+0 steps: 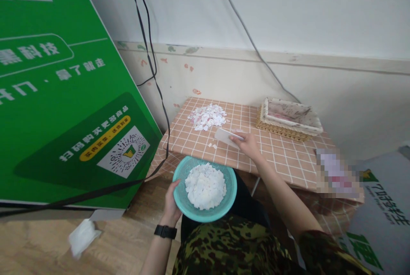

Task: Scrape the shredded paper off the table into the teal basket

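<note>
Brown checked tablecloth (282,155) spreads before a pale wall (304,19). The left hand (173,202) grips the rim of a turquoise plastic colander (232,187), heaped with white paper scraps (206,186), at the near edge. The right hand (246,142) pinches a flat whitish card (223,136) near a pile of white-and-pinkish scraps (209,117) on the cloth.
</note>
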The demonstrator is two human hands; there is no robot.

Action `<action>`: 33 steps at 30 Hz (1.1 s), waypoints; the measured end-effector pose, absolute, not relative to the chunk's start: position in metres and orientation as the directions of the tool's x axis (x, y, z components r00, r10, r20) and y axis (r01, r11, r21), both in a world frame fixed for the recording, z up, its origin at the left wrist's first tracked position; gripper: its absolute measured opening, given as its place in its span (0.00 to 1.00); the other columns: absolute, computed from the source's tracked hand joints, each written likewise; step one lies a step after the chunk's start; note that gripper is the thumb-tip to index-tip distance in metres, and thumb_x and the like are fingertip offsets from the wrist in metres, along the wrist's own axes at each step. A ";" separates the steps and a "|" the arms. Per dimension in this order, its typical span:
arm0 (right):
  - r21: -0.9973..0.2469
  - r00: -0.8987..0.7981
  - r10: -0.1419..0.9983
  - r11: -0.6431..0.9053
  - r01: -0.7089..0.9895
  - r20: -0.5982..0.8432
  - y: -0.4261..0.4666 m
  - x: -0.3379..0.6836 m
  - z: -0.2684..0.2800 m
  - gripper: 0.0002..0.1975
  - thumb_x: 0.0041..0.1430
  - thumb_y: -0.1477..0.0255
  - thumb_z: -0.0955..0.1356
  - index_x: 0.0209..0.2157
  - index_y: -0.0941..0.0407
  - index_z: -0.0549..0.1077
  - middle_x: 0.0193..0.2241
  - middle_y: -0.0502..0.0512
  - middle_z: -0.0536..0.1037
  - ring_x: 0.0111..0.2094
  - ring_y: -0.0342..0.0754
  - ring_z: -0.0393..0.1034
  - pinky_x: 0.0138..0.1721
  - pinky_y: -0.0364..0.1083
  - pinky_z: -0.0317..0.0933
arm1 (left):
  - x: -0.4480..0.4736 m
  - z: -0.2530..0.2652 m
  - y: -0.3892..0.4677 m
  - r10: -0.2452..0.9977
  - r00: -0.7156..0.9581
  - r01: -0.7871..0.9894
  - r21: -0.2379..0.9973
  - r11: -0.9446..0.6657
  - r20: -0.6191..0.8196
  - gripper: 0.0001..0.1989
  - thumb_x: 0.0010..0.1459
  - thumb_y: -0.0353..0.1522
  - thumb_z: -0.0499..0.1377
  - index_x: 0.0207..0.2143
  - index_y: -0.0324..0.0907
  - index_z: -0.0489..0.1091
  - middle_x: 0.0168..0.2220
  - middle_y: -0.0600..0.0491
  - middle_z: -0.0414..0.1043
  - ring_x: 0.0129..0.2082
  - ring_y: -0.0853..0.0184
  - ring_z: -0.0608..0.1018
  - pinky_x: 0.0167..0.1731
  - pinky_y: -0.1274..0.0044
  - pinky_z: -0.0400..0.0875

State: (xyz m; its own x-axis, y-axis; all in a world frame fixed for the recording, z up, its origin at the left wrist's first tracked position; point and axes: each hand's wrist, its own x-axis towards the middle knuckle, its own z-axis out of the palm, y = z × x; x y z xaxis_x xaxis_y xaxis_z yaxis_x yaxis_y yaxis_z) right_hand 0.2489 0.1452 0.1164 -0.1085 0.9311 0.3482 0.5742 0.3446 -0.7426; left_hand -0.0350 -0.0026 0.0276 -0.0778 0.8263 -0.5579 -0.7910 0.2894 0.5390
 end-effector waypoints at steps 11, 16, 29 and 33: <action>-0.701 -0.228 0.908 0.416 0.579 0.351 0.145 0.242 0.123 0.19 0.56 0.58 0.63 0.28 0.58 0.77 0.25 0.54 0.77 0.25 0.46 0.68 0.26 0.44 0.58 | -0.033 0.035 -0.003 0.844 -0.072 -0.781 0.556 0.284 -0.531 0.15 0.49 0.31 0.58 0.40 0.33 0.73 0.31 0.43 0.79 0.34 0.54 0.80 0.42 0.64 0.71; -0.668 -0.277 0.895 0.445 0.596 0.349 0.130 0.237 0.119 0.16 0.58 0.61 0.63 0.30 0.56 0.78 0.26 0.55 0.78 0.26 0.48 0.70 0.30 0.45 0.61 | -0.032 0.039 -0.004 0.849 -0.069 -0.798 0.540 0.268 -0.524 0.14 0.49 0.29 0.59 0.38 0.33 0.74 0.32 0.43 0.79 0.35 0.55 0.80 0.43 0.66 0.71; -0.762 -0.421 0.847 0.497 0.415 0.324 0.065 0.223 0.124 0.12 0.59 0.64 0.64 0.39 0.50 0.77 0.37 0.51 0.79 0.36 0.50 0.74 0.37 0.47 0.66 | -0.031 0.038 -0.003 0.876 -0.073 -0.766 0.589 0.257 -0.476 0.10 0.49 0.29 0.60 0.35 0.34 0.74 0.32 0.44 0.79 0.33 0.56 0.80 0.40 0.68 0.72; -0.755 -0.256 0.891 0.454 0.473 0.375 0.086 0.236 0.125 0.13 0.58 0.63 0.64 0.38 0.53 0.78 0.36 0.54 0.79 0.35 0.51 0.74 0.36 0.48 0.66 | -0.032 0.037 -0.004 0.884 -0.060 -0.767 0.589 0.256 -0.464 0.09 0.49 0.30 0.60 0.33 0.34 0.74 0.31 0.44 0.79 0.32 0.57 0.80 0.39 0.68 0.72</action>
State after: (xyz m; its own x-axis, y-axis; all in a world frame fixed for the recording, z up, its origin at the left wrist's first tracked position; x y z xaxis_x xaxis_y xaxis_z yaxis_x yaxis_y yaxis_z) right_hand 0.2362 0.0863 0.1252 -0.2558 0.8909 0.3754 0.4731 0.4540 -0.7550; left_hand -0.0318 -0.0045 0.0374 -0.0605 0.8840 -0.4636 -0.7666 0.2563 0.5888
